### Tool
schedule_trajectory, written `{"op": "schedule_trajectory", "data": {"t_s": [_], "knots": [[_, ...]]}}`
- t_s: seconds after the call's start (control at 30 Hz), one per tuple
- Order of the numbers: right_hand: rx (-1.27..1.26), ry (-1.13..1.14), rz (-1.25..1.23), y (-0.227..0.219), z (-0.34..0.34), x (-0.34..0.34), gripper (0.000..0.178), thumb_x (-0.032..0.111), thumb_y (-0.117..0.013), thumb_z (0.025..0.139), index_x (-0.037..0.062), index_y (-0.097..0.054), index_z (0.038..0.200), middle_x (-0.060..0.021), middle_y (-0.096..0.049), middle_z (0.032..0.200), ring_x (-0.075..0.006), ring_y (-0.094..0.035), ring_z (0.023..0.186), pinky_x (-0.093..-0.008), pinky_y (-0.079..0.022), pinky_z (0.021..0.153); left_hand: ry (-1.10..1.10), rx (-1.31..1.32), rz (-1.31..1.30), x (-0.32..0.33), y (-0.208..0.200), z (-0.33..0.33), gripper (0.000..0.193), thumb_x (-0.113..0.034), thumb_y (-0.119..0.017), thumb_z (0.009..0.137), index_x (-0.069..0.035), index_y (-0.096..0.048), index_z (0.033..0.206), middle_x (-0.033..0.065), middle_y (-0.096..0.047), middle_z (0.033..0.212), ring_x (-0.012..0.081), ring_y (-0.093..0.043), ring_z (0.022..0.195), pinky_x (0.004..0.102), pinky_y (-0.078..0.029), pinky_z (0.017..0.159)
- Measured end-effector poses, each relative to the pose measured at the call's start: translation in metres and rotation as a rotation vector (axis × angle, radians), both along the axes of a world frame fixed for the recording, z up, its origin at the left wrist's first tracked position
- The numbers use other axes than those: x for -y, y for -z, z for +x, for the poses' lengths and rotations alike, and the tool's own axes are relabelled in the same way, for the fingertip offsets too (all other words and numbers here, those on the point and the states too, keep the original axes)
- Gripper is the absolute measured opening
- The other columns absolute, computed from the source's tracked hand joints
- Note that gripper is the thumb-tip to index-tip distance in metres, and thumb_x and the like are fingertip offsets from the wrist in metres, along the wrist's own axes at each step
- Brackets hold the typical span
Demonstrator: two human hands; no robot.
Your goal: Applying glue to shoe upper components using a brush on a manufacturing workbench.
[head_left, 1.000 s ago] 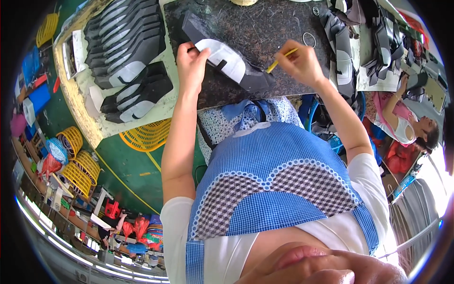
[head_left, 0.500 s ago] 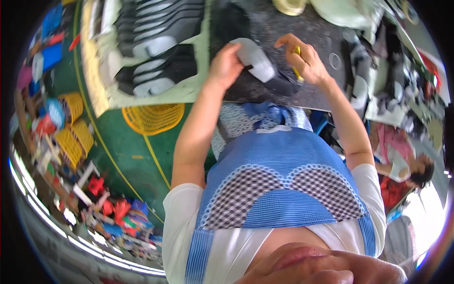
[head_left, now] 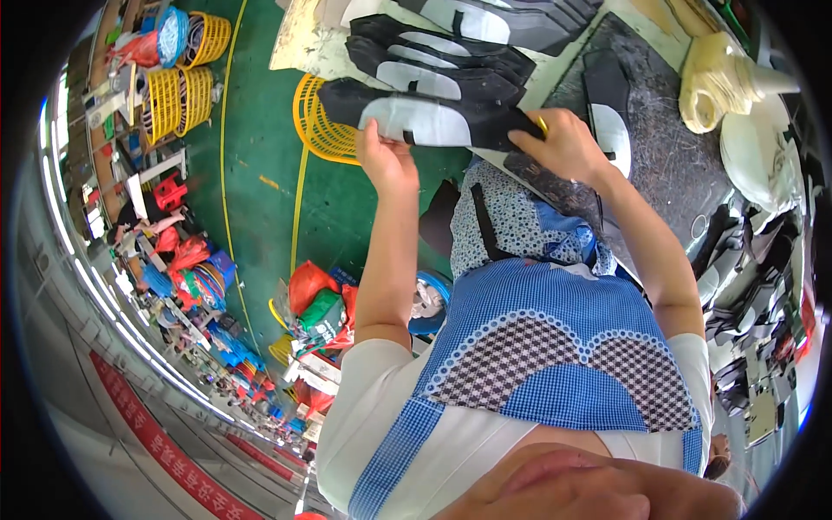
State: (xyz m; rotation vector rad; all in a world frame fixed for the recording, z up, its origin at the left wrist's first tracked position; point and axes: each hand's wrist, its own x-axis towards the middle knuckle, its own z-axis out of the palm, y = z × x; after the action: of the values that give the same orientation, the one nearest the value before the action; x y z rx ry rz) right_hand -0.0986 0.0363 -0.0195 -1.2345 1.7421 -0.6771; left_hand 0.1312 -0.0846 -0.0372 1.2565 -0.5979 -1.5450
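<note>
My left hand [head_left: 389,163] pinches the lower left edge of a flat black piece with a pale grey panel [head_left: 425,120], which looks like a shoe upper part. At its other end my right hand [head_left: 563,146] grips the black tip between thumb and fingers. A slim yellow tool [head_left: 543,125] also sticks out of the right hand; most of it is hidden. The held piece is at the near side of a row of overlapping similar pieces [head_left: 451,54]. Another black and grey piece [head_left: 609,126] lies on the dark worktop [head_left: 663,113], beyond my right hand.
A yellow basket [head_left: 316,121] stands on the green floor below the pale board [head_left: 308,39]. Right on the worktop are a cream-coloured roll [head_left: 715,78] and a pale round container [head_left: 763,152]. Dark pieces [head_left: 745,286] are heaped at far right. Baskets and bags line the left.
The view has swung left. Both hands have moved from above the dark worktop to the row of pieces, bringing the piece along. My right hand, earlier holding only the tool, now grips the piece too.
</note>
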Motion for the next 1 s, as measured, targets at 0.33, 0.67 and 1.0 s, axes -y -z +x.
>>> {"op": "schedule_trajectory", "data": {"t_s": [0.33, 0.67, 1.0], "knots": [[-0.641, -0.358, 0.328, 0.042, 0.029, 0.088, 0.019, 0.02, -0.058, 0.084, 0.0168, -0.075, 0.092, -0.005, -0.073, 0.095, -0.023, -0.071, 0.089, -0.038, -0.054, 0.068, 0.268, 0.553, -0.133, 0.085, 0.087, 0.019, 0.084, 0.008, -0.072, 0.069, -0.009, -0.022, 0.134, 0.0122, -0.049, 0.101, 0.0187, -0.052, 0.081, 0.0318, -0.048, 0.069], [0.035, 0.9, -0.325, -0.038, -0.162, -0.129, 0.021, 0.019, -0.059, 0.093, 0.0008, -0.065, 0.101, -0.01, -0.068, 0.096, -0.0131, -0.064, 0.08, -0.0252, -0.052, 0.07, 0.108, 1.06, -0.682, 0.075, 0.066, 0.049, 0.063, -0.012, -0.07, 0.086, 0.001, -0.03, 0.133, 0.0137, -0.052, 0.102, 0.0198, -0.054, 0.086, 0.0332, -0.049, 0.075], [-0.026, 1.175, -0.296, 0.004, -0.2, -0.125, 0.025, 0.018, -0.059, 0.095, -0.0047, -0.065, 0.102, -0.0098, -0.068, 0.078, -0.0126, -0.062, 0.058, -0.0271, -0.047, 0.05, 1.064, 0.242, -0.112, -0.093, 0.051, -0.158, 0.048, -0.015, -0.067, 0.09, 0.005, -0.047, 0.128, 0.0185, -0.056, 0.118, 0.0186, -0.06, 0.099, 0.0285, -0.051, 0.085]]}}
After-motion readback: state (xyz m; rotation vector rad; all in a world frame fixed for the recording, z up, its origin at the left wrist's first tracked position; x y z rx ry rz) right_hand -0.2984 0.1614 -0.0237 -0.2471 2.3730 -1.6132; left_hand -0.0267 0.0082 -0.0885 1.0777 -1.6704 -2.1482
